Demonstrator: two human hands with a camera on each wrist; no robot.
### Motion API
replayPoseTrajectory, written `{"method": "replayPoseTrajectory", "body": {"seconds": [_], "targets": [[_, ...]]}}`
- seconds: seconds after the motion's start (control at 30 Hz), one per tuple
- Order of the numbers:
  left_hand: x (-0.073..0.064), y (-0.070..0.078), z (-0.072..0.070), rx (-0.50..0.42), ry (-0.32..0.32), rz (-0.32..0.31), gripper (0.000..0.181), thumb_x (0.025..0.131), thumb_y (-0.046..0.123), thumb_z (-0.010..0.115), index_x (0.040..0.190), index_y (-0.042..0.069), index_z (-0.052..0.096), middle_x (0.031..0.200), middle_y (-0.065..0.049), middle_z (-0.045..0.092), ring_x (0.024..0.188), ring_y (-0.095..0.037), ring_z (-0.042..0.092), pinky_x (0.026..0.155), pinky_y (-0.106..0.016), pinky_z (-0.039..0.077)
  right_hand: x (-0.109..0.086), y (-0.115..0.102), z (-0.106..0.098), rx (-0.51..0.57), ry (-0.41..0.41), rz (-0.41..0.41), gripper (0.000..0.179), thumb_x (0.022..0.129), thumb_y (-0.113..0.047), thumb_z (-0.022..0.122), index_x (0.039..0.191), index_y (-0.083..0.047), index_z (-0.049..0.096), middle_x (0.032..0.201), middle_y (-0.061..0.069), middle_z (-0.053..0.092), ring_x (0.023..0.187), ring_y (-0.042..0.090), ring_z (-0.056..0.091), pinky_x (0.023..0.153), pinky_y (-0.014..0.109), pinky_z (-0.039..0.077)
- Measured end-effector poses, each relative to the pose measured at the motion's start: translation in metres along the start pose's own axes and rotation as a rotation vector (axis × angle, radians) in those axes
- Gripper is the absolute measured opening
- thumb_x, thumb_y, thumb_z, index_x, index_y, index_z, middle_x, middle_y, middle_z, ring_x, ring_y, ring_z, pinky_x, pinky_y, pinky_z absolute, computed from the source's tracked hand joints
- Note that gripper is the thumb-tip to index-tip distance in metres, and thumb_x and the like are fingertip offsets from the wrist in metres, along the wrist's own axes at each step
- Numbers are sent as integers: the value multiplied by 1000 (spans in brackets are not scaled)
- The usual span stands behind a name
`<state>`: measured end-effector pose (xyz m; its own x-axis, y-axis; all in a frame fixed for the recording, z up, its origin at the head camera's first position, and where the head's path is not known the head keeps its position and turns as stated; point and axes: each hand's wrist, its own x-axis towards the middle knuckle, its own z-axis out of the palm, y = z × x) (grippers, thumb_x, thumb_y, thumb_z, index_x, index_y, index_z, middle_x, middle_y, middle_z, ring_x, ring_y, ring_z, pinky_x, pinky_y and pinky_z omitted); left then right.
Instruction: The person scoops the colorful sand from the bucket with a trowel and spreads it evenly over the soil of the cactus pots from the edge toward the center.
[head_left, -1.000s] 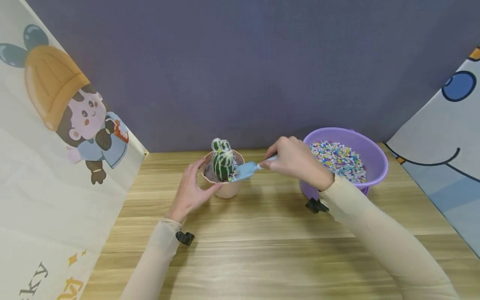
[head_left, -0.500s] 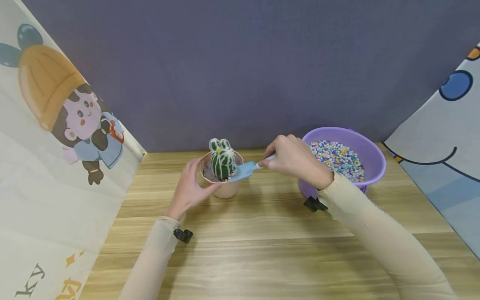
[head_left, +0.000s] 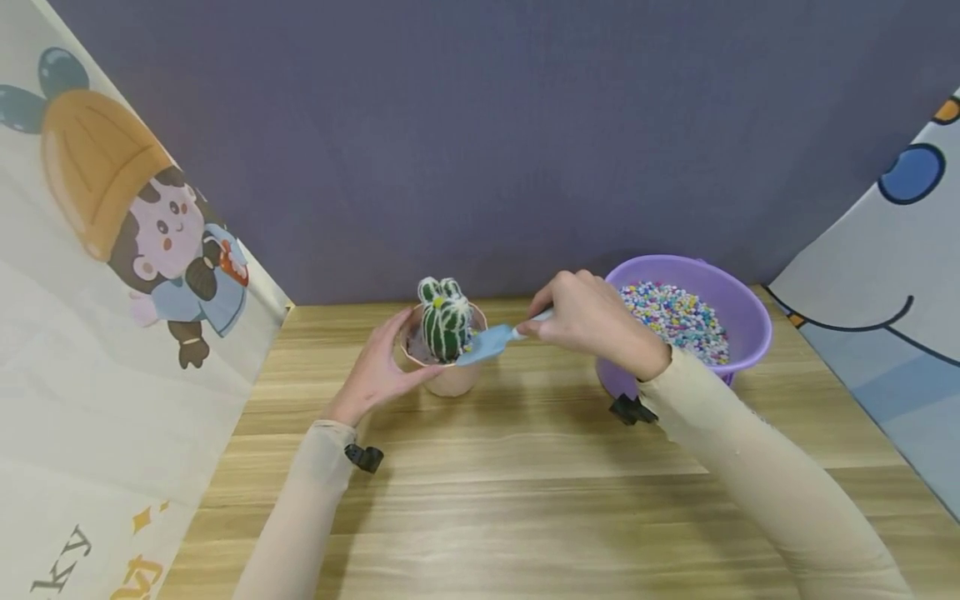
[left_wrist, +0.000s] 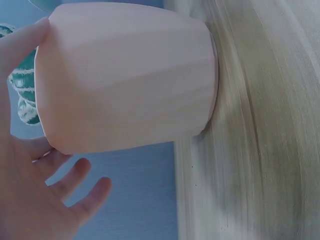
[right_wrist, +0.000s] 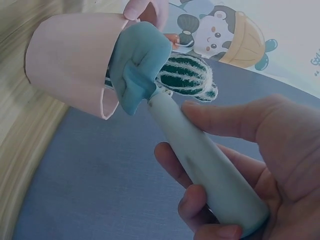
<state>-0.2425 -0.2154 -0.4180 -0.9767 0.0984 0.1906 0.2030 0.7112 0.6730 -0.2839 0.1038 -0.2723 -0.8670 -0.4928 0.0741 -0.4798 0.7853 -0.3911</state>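
Note:
A green cactus with white fuzzy ribs point(head_left: 444, 332) stands in a pale pink flowerpot point(head_left: 453, 382). My left hand point(head_left: 378, 367) grips the pot's rim between thumb and forefinger; its other fingers spread loosely beside the wall in the left wrist view. In my right hand point(head_left: 588, 321) is a small blue trowel point(head_left: 487, 342), held by its pale handle point(right_wrist: 200, 155). The trowel's blade point(right_wrist: 140, 60) tilts down over the pot's right rim, beside the cactus. A few colored beads show between blade and cactus. How full the pot is cannot be told.
A purple bucket point(head_left: 756, 337) holding many multicolored beads point(head_left: 675, 321) stands on the wooden table point(head_left: 525, 500) at the right, partly behind my right forearm. A dark blue-grey panel point(head_left: 480, 150) rises behind, with printed cartoon panels at both sides.
My left wrist has shifted slightly up and left while the hand keeps hold of the pot. The cactus appears slightly turned. The trowel stays nearly in place at the rim.

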Motion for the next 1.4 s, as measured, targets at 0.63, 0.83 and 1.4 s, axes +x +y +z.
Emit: {"method": "replayPoseTrajectory", "body": {"seconds": [0.63, 0.83, 1.4], "targets": [[-5, 11, 8, 93, 72, -35, 119, 75, 63, 90, 166, 10, 33, 166, -21, 38, 151, -41, 41, 123, -66, 38, -2, 0, -5, -2, -7, -11, 15, 86, -36, 88, 90, -21, 88, 83, -6, 81, 57, 14, 57, 53, 30, 43], [-1, -2, 7, 23, 26, 36, 118, 77, 54, 91, 168, 13, 29, 173, -15, 34, 160, -40, 31, 129, -67, 26, -4, 2, -4, -1, 9, -11, 16, 85, -38, 89, 90, -23, 88, 83, -7, 81, 58, 13, 58, 54, 30, 43], [-10, 20, 18, 111, 144, -101, 128, 66, 75, 89, 164, 11, 36, 156, -20, 41, 140, -36, 46, 117, -59, 48, -5, 12, -1, 11, 20, -5, 19, 83, -40, 90, 91, -23, 88, 90, -2, 83, 67, 15, 65, 57, 30, 47]]}}
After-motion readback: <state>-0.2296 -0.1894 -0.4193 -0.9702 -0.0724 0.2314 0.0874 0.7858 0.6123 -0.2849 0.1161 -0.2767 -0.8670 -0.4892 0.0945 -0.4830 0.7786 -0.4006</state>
